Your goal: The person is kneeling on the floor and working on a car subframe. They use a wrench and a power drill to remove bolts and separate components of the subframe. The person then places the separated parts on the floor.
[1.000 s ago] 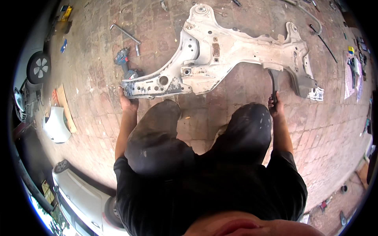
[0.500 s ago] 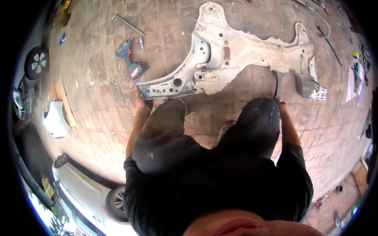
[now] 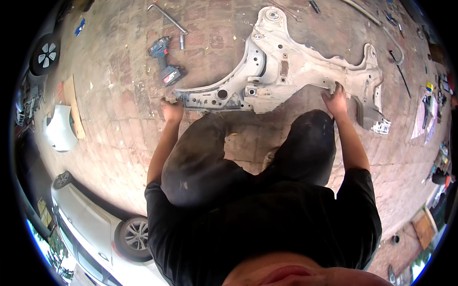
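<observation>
A large pale car subframe (image 3: 305, 71) lies across the paving in front of my knees, its surface worn and dirty. It has several round holes, and its curved left arm (image 3: 210, 98) ends in scuffed dark metal. My left hand (image 3: 172, 109) is closed round the tip of that left arm. My right hand (image 3: 337, 102) grips the near edge of the subframe right of its middle, with fingers reaching over the top. The undersides of both grips are hidden.
A cordless impact driver (image 3: 164, 62) lies left of the subframe, below a bent wrench bar (image 3: 168, 19) and a socket (image 3: 182, 42). A white body panel (image 3: 61, 128) rests far left; a silver car (image 3: 90, 219) stands lower left. A hose (image 3: 395, 45) lies far right.
My right hand has moved forward from beside my knee, where a dark bracket showed, up onto the subframe's edge. My left hand stays at the left tip. The whole view has shifted slightly.
</observation>
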